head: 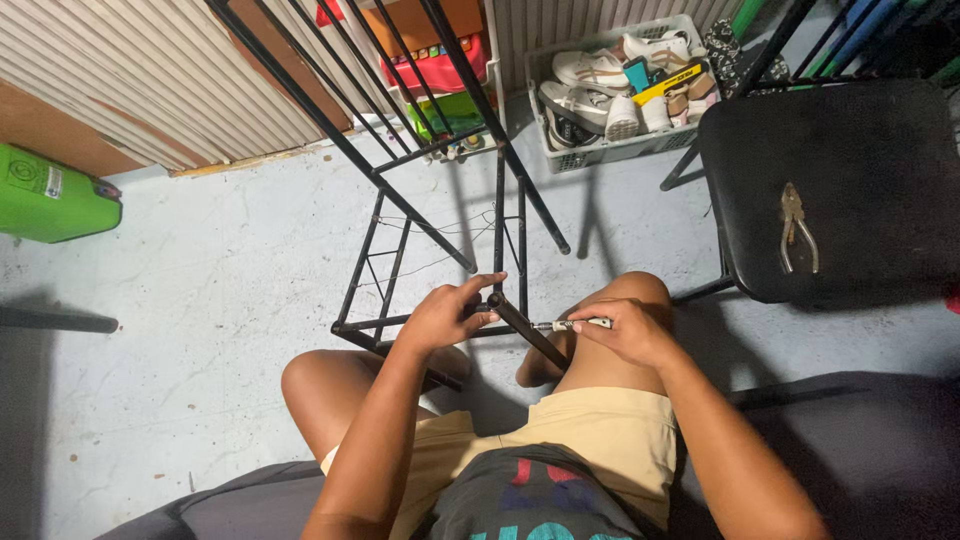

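Sitting person: seen from above, bare knees apart, beige shorts, dark shirt, both forearms reaching forward over the lap.
Floor (220, 270): pale, stained concrete, taking up most of the view.
Black seat (850, 190): a dark padded chair at the right, just beside the person's right knee.
Metal frame (400, 200): a black rack of thin bars, tilted, its long rails running up out of the top of the view; its low corner sits between the knees, with thin wire strung across the lower bars.
Wall (150, 70): ribbed light sheeting at upper left, a brown strip below it.
Crate (560, 155): grey plastic basket against the wall, packed with sandals and shoes.
Green box (50, 195): bright green casing at the far left edge, on the floor.
Left hand (445, 315): closed around the frame's low corner, fingers wrapped over the bar, index finger stretched along the top.
Right hand (625, 330): fingers pinched shut on the handle end of a small tool, resting on the right thigh.
Small tool (572, 324): slim, light-coloured with dark marks, lying level, its tip pointing left toward the frame's slanted leg; whether it touches the bar I cannot tell.
Pliers (797, 228): lying flat on the black seat, handles toward the person, well apart from both hands.
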